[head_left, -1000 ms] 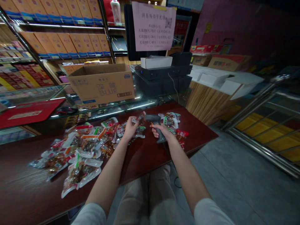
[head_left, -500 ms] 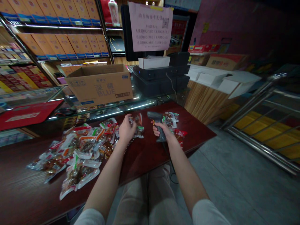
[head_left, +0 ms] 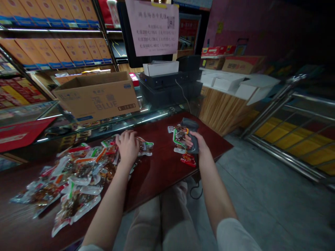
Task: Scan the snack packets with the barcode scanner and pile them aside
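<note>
My right hand [head_left: 196, 142] is closed round the grip of a dark barcode scanner [head_left: 190, 125]. Its fingers touch or lie close beside a clear snack packet with green trim [head_left: 179, 137]; I cannot tell which. Just below is a red snack packet [head_left: 188, 159]. My left hand [head_left: 128, 146] reaches over the right edge of a heap of snack packets [head_left: 86, 165], fingers apart and bent down, the tips partly hidden. A packet with a green stripe [head_left: 146, 148] sticks out to the right of that hand.
The dark red tabletop [head_left: 154, 177] carries the packets. Behind it, an open cardboard box [head_left: 99, 101] stands on the glass counter beside a black till unit [head_left: 170, 89]. The scanner's cable [head_left: 197, 188] hangs by the table edge. A metal railing [head_left: 282, 139] stands at the right.
My left hand has drawn back left to the heap; the packet it held is no longer visible in it. The scanner has moved right, over the packets there, where a green-trimmed packet now shows.
</note>
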`<action>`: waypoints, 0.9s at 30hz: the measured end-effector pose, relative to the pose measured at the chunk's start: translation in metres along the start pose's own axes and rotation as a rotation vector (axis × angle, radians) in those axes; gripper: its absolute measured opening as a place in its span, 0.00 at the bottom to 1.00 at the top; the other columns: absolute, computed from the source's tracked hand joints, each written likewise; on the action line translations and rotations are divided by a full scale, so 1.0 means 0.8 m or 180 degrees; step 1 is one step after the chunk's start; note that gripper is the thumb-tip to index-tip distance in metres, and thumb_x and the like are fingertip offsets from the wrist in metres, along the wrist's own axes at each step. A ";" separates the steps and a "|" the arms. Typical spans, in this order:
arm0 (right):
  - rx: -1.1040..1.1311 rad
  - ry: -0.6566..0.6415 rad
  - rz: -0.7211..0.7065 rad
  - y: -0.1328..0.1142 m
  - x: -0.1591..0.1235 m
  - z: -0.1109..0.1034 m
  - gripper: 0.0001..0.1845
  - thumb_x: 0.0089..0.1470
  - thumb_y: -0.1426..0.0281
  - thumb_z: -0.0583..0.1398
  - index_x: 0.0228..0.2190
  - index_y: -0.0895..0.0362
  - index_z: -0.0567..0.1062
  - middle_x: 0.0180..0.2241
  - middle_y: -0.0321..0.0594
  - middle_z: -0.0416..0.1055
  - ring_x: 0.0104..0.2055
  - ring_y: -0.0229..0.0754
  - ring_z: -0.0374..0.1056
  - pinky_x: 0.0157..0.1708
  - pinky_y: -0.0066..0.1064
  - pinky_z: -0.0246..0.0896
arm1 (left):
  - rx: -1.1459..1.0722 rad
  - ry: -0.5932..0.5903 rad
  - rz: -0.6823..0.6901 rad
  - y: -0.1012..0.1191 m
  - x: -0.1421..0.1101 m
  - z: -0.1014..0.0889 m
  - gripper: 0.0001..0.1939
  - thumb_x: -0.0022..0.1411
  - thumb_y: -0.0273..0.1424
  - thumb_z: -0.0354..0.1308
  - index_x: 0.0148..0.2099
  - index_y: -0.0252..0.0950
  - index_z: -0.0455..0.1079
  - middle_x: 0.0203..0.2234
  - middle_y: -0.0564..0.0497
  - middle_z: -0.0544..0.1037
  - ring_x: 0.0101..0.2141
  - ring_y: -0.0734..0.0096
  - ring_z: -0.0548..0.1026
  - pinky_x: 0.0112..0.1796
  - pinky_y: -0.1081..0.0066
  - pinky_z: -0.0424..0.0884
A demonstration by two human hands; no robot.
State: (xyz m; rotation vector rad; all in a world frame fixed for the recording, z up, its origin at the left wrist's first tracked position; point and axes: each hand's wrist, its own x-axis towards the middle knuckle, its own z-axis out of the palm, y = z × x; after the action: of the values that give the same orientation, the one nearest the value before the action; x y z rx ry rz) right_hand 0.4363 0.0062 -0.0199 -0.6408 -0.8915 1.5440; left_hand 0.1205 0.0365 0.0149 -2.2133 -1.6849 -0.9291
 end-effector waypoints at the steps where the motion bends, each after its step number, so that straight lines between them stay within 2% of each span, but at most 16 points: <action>1: 0.0022 0.0016 -0.0004 0.002 -0.001 -0.002 0.15 0.50 0.63 0.62 0.38 0.57 0.68 0.18 0.26 0.59 0.13 0.29 0.50 0.12 0.23 0.47 | -0.0216 -0.0095 0.0209 0.013 -0.002 0.004 0.14 0.64 0.28 0.48 0.48 0.36 0.71 0.48 0.41 0.76 0.53 0.53 0.69 0.59 0.50 0.55; 2: 0.0043 0.0017 0.0010 0.003 -0.001 -0.004 0.15 0.50 0.63 0.62 0.38 0.57 0.68 0.18 0.26 0.59 0.13 0.29 0.50 0.12 0.23 0.47 | -0.0443 -0.0249 0.0394 0.029 -0.005 0.009 0.14 0.65 0.28 0.47 0.49 0.37 0.70 0.46 0.43 0.76 0.51 0.57 0.71 0.57 0.54 0.58; 4: 0.0077 0.0014 0.0044 0.005 -0.001 -0.007 0.15 0.50 0.63 0.61 0.38 0.57 0.68 0.18 0.26 0.59 0.13 0.29 0.50 0.13 0.23 0.48 | -0.0749 -0.0703 0.0662 0.066 -0.012 0.023 0.13 0.65 0.30 0.48 0.50 0.37 0.68 0.45 0.44 0.77 0.49 0.58 0.72 0.53 0.58 0.63; 7: 0.0089 0.0030 0.0072 0.006 -0.002 -0.008 0.15 0.50 0.63 0.61 0.38 0.56 0.67 0.18 0.26 0.60 0.13 0.30 0.50 0.13 0.24 0.49 | -0.1045 -0.1313 0.0679 0.115 -0.020 0.054 0.25 0.63 0.37 0.54 0.60 0.33 0.61 0.52 0.38 0.73 0.52 0.53 0.71 0.51 0.57 0.66; 9: 0.0101 0.0065 0.0106 0.006 -0.003 -0.009 0.15 0.49 0.63 0.61 0.38 0.56 0.67 0.18 0.27 0.60 0.14 0.30 0.51 0.14 0.24 0.49 | -0.1238 -0.1700 0.0696 0.135 -0.019 0.076 0.33 0.59 0.38 0.59 0.63 0.31 0.57 0.53 0.35 0.71 0.52 0.50 0.71 0.50 0.56 0.66; 10: 0.0116 0.0094 0.0123 0.006 -0.004 -0.009 0.15 0.49 0.63 0.61 0.38 0.56 0.66 0.18 0.27 0.59 0.14 0.30 0.51 0.14 0.24 0.49 | -0.1295 -0.1837 0.0717 0.141 -0.017 0.086 0.33 0.57 0.37 0.61 0.62 0.31 0.58 0.52 0.35 0.72 0.52 0.49 0.71 0.49 0.56 0.66; 12: 0.0154 0.0178 0.0142 0.006 -0.005 -0.009 0.16 0.48 0.63 0.62 0.37 0.56 0.66 0.18 0.26 0.59 0.13 0.30 0.50 0.14 0.24 0.48 | -0.1434 -0.1968 0.0708 0.145 -0.012 0.104 0.28 0.54 0.34 0.63 0.56 0.32 0.63 0.47 0.37 0.74 0.48 0.50 0.73 0.47 0.56 0.67; 15: 0.0226 0.0267 0.0117 0.006 -0.005 -0.011 0.17 0.47 0.61 0.63 0.36 0.55 0.66 0.18 0.26 0.58 0.13 0.30 0.49 0.14 0.24 0.46 | -0.2015 -0.1912 0.0398 0.138 -0.007 0.122 0.19 0.50 0.32 0.64 0.45 0.35 0.65 0.38 0.46 0.74 0.40 0.60 0.74 0.43 0.62 0.68; 19: 0.0269 0.0245 0.0084 0.007 -0.005 -0.014 0.16 0.47 0.62 0.62 0.35 0.55 0.66 0.18 0.26 0.58 0.13 0.30 0.48 0.14 0.25 0.46 | -0.2877 -0.1644 -0.0282 0.123 0.000 0.130 0.19 0.48 0.28 0.63 0.39 0.38 0.58 0.30 0.57 0.69 0.31 0.73 0.70 0.35 0.72 0.67; 22: 0.0245 0.0177 0.0063 0.007 -0.005 -0.014 0.16 0.47 0.63 0.62 0.36 0.56 0.66 0.18 0.26 0.58 0.13 0.30 0.48 0.13 0.24 0.45 | -0.3159 -0.1573 -0.0729 0.111 0.011 0.122 0.16 0.50 0.27 0.61 0.38 0.39 0.57 0.25 0.60 0.66 0.25 0.78 0.66 0.30 0.75 0.64; 27: 0.0153 0.0155 0.0105 0.004 -0.007 -0.005 0.14 0.49 0.63 0.60 0.37 0.56 0.66 0.17 0.26 0.58 0.13 0.29 0.48 0.13 0.24 0.43 | -0.3206 -0.1158 -0.0898 0.090 0.033 0.088 0.08 0.55 0.28 0.57 0.37 0.38 0.60 0.25 0.58 0.68 0.26 0.76 0.67 0.30 0.75 0.64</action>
State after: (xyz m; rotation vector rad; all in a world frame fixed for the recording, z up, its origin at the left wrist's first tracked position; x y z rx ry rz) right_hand 0.4386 0.0016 -0.0248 -0.6586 -0.8084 1.5683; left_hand 0.2159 0.0704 -0.0094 -2.9154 -1.9863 -1.8624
